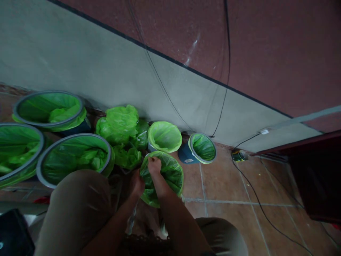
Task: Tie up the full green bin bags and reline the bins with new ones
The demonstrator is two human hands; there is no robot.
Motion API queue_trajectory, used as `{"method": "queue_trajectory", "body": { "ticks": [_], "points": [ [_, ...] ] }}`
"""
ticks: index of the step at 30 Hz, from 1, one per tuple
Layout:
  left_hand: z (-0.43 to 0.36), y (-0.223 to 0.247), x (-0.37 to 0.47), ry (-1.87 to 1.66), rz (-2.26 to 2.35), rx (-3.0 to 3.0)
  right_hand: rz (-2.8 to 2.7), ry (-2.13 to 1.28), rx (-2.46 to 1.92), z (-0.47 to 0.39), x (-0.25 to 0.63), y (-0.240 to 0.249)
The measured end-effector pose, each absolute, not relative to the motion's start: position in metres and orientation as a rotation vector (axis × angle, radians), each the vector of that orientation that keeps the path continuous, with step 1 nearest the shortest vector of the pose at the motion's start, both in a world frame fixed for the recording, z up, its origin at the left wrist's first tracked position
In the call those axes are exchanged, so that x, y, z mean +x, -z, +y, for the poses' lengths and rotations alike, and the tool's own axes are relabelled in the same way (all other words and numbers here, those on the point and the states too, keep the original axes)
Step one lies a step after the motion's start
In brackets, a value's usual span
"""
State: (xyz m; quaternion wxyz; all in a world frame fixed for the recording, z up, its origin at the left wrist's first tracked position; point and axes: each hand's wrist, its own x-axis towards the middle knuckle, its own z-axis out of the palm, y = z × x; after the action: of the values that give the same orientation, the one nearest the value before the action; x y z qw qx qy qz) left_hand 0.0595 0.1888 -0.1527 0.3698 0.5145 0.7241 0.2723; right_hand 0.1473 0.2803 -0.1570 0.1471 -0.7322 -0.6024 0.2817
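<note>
Right hand [156, 167] pinching crinkly green bag [170, 174], left hand [137, 185] beside

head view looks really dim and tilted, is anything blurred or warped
Head view: dim overall, with the forearms and both hands, left hand and right hand, dark against the bright green bag they grip; the wall line slants steeply, so the camera is tilted; the big lined bins at the left edge look stretched; soft blur throughout, no glare.
</note>
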Motion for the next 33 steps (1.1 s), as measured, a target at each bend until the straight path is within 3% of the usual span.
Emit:
{"method": "queue_trajectory", "body": {
  "ticks": [7,15,20,29,33],
  "points": [
    [0.186,0.170,0.058,-0.657,1.942,1.317,-1.314,-1.072,-1.964,0.251,0.152,0.186],
    [0.220,0.120,0.059,-0.825,2.036,1.793,-1.404,-0.637,-1.838,0.269,0.211,0.124],
    [0.269,0.116,0.084,-0.581,1.874,2.029,-1.669,-0.545,-1.983,0.316,0.256,0.107],
    [0.291,0.139,0.069,0.087,1.766,2.048,-2.218,-0.696,-2.063,0.319,0.270,0.138],
    [0.296,0.142,0.055,0.170,1.678,2.039,-2.209,-0.711,-2.096,0.321,0.271,0.144]
  ]
}}
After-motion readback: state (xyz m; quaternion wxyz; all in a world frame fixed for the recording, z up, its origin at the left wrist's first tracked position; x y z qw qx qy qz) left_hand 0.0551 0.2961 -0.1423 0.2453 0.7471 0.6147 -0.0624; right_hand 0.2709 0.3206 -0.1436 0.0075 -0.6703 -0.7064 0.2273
